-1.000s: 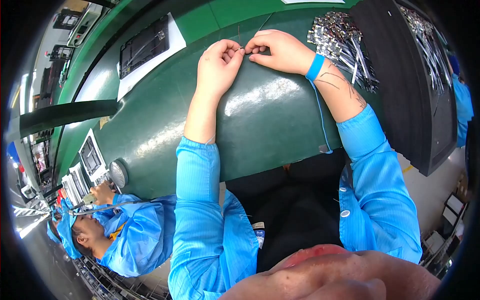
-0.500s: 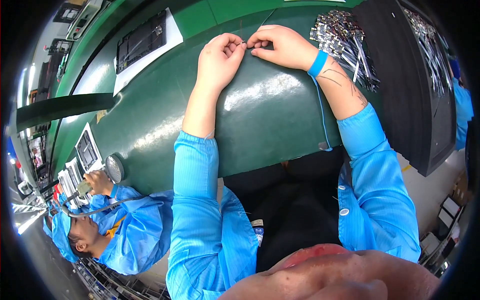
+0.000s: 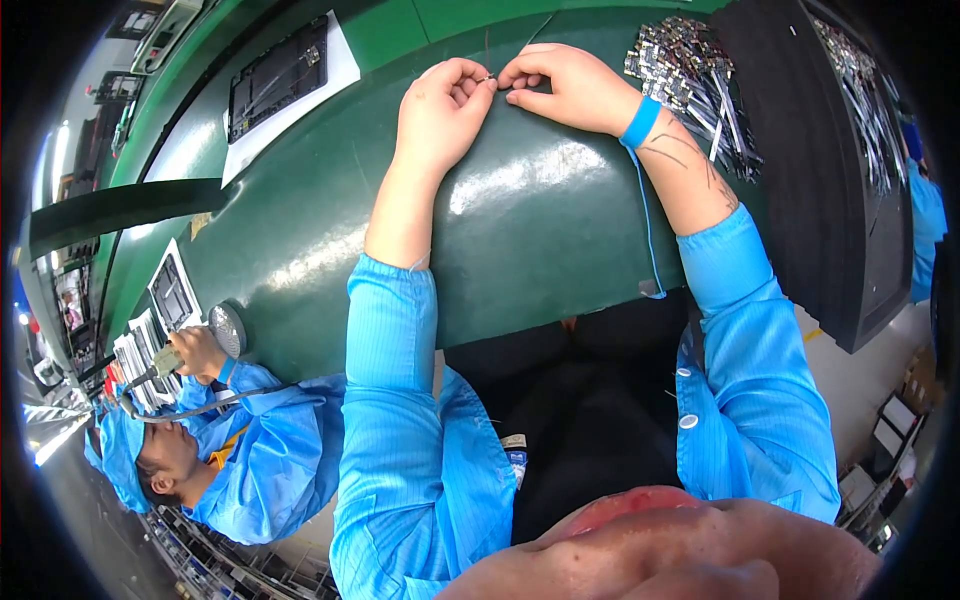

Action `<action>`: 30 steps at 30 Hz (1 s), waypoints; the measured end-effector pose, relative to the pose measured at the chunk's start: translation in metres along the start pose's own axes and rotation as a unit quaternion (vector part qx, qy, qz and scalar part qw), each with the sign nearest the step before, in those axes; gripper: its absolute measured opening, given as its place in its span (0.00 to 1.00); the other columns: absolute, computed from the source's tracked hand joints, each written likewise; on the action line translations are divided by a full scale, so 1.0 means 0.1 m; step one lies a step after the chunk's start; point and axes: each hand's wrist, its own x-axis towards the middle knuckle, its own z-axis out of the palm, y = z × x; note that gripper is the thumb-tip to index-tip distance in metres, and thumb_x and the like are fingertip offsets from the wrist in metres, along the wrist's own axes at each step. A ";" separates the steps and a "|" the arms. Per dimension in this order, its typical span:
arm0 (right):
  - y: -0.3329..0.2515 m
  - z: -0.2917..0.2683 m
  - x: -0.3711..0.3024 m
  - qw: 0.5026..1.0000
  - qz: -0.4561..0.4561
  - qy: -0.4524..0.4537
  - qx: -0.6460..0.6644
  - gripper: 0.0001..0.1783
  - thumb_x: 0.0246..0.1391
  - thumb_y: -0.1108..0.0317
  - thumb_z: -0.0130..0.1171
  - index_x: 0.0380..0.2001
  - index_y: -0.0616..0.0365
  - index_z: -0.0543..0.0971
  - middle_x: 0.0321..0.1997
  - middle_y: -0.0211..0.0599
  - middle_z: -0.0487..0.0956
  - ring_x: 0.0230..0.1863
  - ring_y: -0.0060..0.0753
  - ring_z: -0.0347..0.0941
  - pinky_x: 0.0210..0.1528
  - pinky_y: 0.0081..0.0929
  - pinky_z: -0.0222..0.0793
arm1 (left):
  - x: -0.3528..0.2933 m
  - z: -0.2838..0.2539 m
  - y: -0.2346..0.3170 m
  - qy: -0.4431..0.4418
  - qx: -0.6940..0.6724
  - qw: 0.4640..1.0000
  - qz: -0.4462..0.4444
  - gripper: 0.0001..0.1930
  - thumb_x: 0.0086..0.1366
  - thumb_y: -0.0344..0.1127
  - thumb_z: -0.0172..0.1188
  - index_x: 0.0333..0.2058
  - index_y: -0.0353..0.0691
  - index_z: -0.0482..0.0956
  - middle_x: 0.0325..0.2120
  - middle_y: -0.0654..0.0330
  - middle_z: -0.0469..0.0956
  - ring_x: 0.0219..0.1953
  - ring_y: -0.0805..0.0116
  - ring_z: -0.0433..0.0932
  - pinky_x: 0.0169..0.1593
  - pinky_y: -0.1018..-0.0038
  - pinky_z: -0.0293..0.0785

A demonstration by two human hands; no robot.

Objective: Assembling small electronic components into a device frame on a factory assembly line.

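Note:
Over the green tabletop [image 3: 545, 255], my left hand [image 3: 445, 112] pinches a tiny light-coloured part [image 3: 490, 78] between thumb and forefinger. The fingertips of my right hand [image 3: 578, 90] meet it from the other side, closed in a pinch; what exactly they grip is too small to make out. A thin dark wire [image 3: 540, 28] runs from behind my right fingers to the far edge of view. A fainter reddish strand rises above my left fingertips. On my right wrist sits a blue band [image 3: 642, 122] with a blue cord [image 3: 650, 235] hanging to the table edge.
Right of my hands lies a heap of small circuit boards with flat silver cables [image 3: 700, 90], beside a black tray [image 3: 800, 190] holding more. A dark device housing [image 3: 280, 80] rests on white sheets at far left. At left, a co-worker's hand [image 3: 200, 352] is near a round lamp-like head [image 3: 227, 328].
My hands keep the same pinch and have barely moved. The view has shifted slightly. The co-worker's head and hand sit a little higher in the picture.

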 end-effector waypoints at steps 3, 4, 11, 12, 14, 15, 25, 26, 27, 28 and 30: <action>0.00 0.01 0.00 1.000 0.017 -0.009 0.007 0.11 0.57 0.70 0.66 0.43 0.60 0.84 0.36 0.36 0.80 0.38 0.32 0.77 0.45 0.29 0.76 | 0.00 -0.01 0.01 0.000 0.001 1.000 -0.003 0.08 0.63 0.34 0.69 0.37 0.37 0.85 0.27 0.67 0.78 0.28 0.79 0.72 0.36 0.80 0.73; 0.00 0.01 0.02 1.000 0.007 -0.007 0.004 0.11 0.57 0.70 0.66 0.44 0.60 0.84 0.36 0.36 0.80 0.38 0.32 0.77 0.45 0.29 0.76 | 0.00 -0.02 0.00 0.003 0.003 1.000 0.001 0.08 0.63 0.35 0.69 0.37 0.37 0.85 0.27 0.67 0.78 0.28 0.79 0.72 0.36 0.80 0.73; 0.02 0.04 -0.01 1.000 0.012 -0.007 0.012 0.11 0.57 0.70 0.66 0.44 0.60 0.84 0.37 0.37 0.80 0.38 0.33 0.77 0.45 0.29 0.77 | -0.01 -0.01 0.02 0.000 0.006 1.000 -0.002 0.08 0.63 0.34 0.69 0.38 0.36 0.85 0.27 0.67 0.78 0.28 0.79 0.73 0.36 0.80 0.73; 0.03 0.02 -0.01 1.000 0.013 -0.007 0.011 0.11 0.57 0.70 0.66 0.44 0.60 0.84 0.37 0.37 0.80 0.38 0.33 0.77 0.45 0.29 0.77 | 0.00 0.00 0.00 0.000 0.005 1.000 -0.001 0.08 0.63 0.34 0.69 0.38 0.36 0.85 0.27 0.67 0.78 0.28 0.79 0.73 0.36 0.80 0.73; 0.02 0.02 0.02 1.000 -0.003 -0.004 -0.001 0.11 0.57 0.70 0.66 0.44 0.60 0.84 0.37 0.37 0.80 0.38 0.32 0.77 0.45 0.29 0.76 | 0.00 -0.01 -0.03 0.007 0.002 1.000 0.011 0.08 0.63 0.34 0.69 0.38 0.37 0.85 0.27 0.67 0.78 0.28 0.80 0.72 0.36 0.80 0.73; 0.01 0.03 0.00 1.000 -0.003 -0.005 0.000 0.11 0.57 0.70 0.66 0.44 0.60 0.84 0.37 0.37 0.80 0.38 0.32 0.77 0.45 0.29 0.76 | -0.02 0.00 -0.04 0.006 0.002 1.000 0.009 0.08 0.63 0.34 0.69 0.38 0.37 0.85 0.27 0.67 0.78 0.28 0.80 0.72 0.36 0.80 0.73; 0.04 0.01 -0.03 1.000 0.008 -0.006 -0.003 0.12 0.57 0.68 0.66 0.43 0.59 0.85 0.38 0.37 0.81 0.40 0.35 0.79 0.46 0.30 0.77 | -0.02 0.04 0.01 0.000 0.002 1.000 -0.005 0.08 0.63 0.34 0.69 0.38 0.37 0.85 0.27 0.67 0.78 0.28 0.80 0.73 0.36 0.80 0.73; 0.05 0.00 -0.03 1.000 0.016 -0.011 -0.008 0.12 0.56 0.66 0.65 0.43 0.58 0.85 0.39 0.38 0.83 0.41 0.38 0.81 0.46 0.32 0.78 | -0.01 0.05 0.02 0.003 -0.004 1.000 -0.010 0.08 0.63 0.34 0.69 0.38 0.37 0.85 0.27 0.67 0.78 0.28 0.80 0.73 0.36 0.80 0.73; 0.07 -0.01 -0.04 1.000 0.016 -0.010 -0.008 0.12 0.56 0.66 0.65 0.43 0.58 0.85 0.39 0.38 0.83 0.41 0.38 0.81 0.46 0.32 0.78 | 0.00 0.07 0.02 0.002 -0.004 1.000 -0.010 0.08 0.63 0.34 0.69 0.38 0.37 0.85 0.27 0.67 0.78 0.28 0.80 0.73 0.36 0.80 0.73; 0.05 -0.02 -0.05 1.000 0.005 -0.002 -0.001 0.12 0.57 0.68 0.66 0.43 0.59 0.84 0.38 0.38 0.81 0.39 0.35 0.79 0.45 0.30 0.77 | 0.01 0.08 0.02 0.000 0.001 1.000 -0.002 0.08 0.65 0.35 0.68 0.38 0.36 0.85 0.27 0.67 0.79 0.28 0.80 0.73 0.36 0.79 0.73; 0.02 -0.05 -0.08 1.000 -0.004 0.009 0.003 0.13 0.57 0.69 0.67 0.44 0.61 0.84 0.37 0.37 0.80 0.37 0.31 0.77 0.43 0.29 0.76 | 0.02 0.11 0.03 -0.005 0.005 1.000 0.008 0.08 0.66 0.35 0.67 0.38 0.36 0.85 0.27 0.66 0.79 0.29 0.79 0.73 0.36 0.79 0.73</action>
